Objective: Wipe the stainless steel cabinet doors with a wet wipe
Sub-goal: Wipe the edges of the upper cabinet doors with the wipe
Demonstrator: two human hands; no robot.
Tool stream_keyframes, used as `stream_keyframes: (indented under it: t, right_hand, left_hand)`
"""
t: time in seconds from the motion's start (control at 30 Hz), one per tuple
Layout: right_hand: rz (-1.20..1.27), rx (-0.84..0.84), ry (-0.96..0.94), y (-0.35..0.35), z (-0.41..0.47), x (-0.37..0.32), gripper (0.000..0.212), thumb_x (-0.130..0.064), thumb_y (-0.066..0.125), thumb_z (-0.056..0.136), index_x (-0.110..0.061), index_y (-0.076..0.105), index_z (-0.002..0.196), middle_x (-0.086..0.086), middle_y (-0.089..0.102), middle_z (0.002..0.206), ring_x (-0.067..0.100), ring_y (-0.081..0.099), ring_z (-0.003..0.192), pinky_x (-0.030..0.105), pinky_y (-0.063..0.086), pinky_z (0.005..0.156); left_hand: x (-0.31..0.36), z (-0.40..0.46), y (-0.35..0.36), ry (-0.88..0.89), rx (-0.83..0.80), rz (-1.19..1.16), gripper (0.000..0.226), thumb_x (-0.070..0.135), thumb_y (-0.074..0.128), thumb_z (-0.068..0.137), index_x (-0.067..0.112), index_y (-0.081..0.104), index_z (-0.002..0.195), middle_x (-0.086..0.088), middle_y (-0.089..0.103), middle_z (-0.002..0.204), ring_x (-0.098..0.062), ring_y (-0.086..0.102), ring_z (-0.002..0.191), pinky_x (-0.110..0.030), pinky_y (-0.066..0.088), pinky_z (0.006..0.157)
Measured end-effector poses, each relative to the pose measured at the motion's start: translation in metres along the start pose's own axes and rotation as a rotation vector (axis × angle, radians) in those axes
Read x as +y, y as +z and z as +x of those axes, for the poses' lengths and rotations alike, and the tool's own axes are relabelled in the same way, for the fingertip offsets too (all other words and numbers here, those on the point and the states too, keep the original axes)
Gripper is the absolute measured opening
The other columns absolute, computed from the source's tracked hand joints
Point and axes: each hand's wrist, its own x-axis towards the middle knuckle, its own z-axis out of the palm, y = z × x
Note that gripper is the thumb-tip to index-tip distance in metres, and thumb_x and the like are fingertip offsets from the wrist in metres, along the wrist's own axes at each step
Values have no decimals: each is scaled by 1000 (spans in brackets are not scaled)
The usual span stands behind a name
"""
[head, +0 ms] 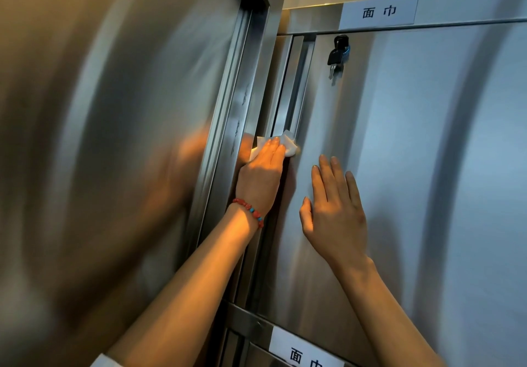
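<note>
The left hand (263,167) lies with straight fingers on a crumpled white wet wipe (285,144), pressing it against the recessed vertical channel at the left edge of the brushed stainless steel cabinet door (399,138). The wipe is soft and bunched, its folds sticking out past the fingertips. A red beaded bracelet (249,212) (with one or two turquoise beads) circles that wrist. The right hand (333,215) rests flat on the same door just beside the left, fingers spread and straight, holding nothing. The steel is smooth with a fine vertical grain and soft streaked reflections. A black-headed key (336,52) hangs from the lock near the door's top. White rectangular labels (377,11) with black characters sit on the frame above and below.
</note>
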Motion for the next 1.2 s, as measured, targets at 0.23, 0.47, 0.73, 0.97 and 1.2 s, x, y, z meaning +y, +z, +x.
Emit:
stream_keyframes:
  t: [0.23, 0.47, 0.73, 0.97, 1.2]
  right_hand:
    - [2, -12, -2, 0, 0, 1, 51, -25, 42, 89, 1, 49, 133, 19, 42, 142, 33, 35, 135, 45, 23, 112]
    - [12, -12, -8, 2, 0, 1, 52, -23, 53, 87, 0, 49, 134, 19, 41, 143, 32, 33, 136, 45, 20, 113]
    - [-15, -16, -11, 1, 0, 1, 52, -25, 47, 88, 1, 49, 134, 19, 42, 143, 33, 35, 135, 45, 23, 112]
    - [-5, -18, -5, 0, -1, 1, 52, -24, 45, 88, 1, 49, 133, 19, 42, 143, 32, 34, 136, 45, 24, 112]
    - [-3, -16, -7, 0, 0, 1, 51, -24, 42, 89, 1, 49, 133, 19, 42, 142, 32, 35, 135, 45, 25, 112]
  left_hand:
    - [3, -22, -1, -6, -8, 7, 45, -20, 77, 55, -13, 66, 98, -27, 67, 101, -37, 67, 91, -46, 53, 72]
    - [-1, -8, 0, 3, -20, 3, 47, -24, 72, 57, -14, 64, 102, -29, 65, 104, -40, 65, 94, -51, 55, 70]
    - [5, -29, 1, 19, -28, 55, 43, -17, 70, 63, -12, 64, 105, -27, 65, 107, -36, 66, 97, -46, 56, 73]
    - [1, -11, -3, 87, -37, 143, 47, -19, 76, 57, -13, 65, 102, -27, 66, 104, -34, 67, 96, -43, 57, 74]
    - [6, -20, -2, 52, -36, 153, 48, -17, 77, 56, -13, 64, 103, -27, 66, 105, -34, 66, 97, -43, 57, 73]
